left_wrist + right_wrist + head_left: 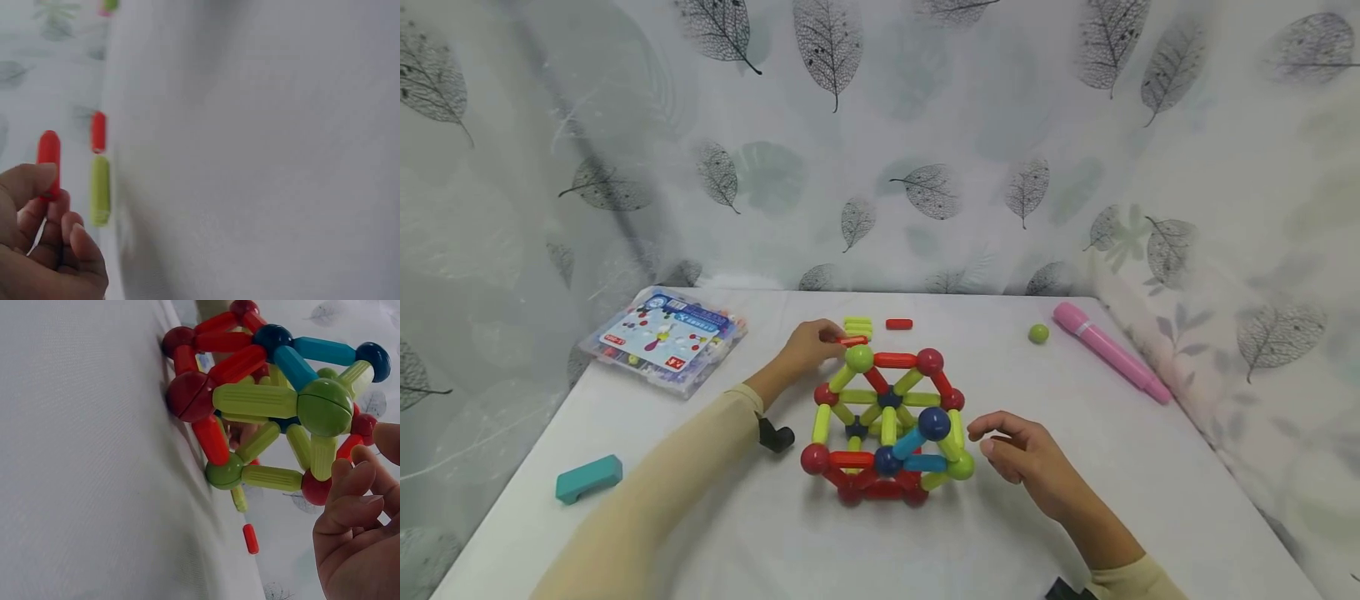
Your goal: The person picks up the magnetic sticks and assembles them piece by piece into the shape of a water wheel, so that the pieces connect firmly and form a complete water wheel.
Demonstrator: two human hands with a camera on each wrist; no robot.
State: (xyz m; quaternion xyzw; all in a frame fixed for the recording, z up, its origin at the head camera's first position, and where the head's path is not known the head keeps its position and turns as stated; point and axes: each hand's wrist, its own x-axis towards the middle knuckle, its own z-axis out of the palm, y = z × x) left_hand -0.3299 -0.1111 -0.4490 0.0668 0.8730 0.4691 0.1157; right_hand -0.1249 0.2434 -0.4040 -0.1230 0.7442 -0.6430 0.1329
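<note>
A magnetic stick-and-ball frame [887, 461] stands on the white table, built of red, green and blue rods and balls. Beyond its far left side, my left hand [808, 346] pinches a red rod [49, 156] between thumb and fingers. Close to the right side of the frame hovers my right hand [1037, 467], its fingers loosely bent and holding nothing. In the right wrist view those fingers [353, 481] overlap the frame's edge; whether they touch it I cannot tell. Green rods [858, 324] and another red rod [898, 324] lie behind the frame.
At the back left sits a clear plastic box [662, 337] with a printed label. A teal block [589, 478] lies at the left edge. Toward the back right are a green ball [1038, 334] and a pink marker-shaped object [1111, 352]. A leaf-patterned curtain [850, 167] hangs behind.
</note>
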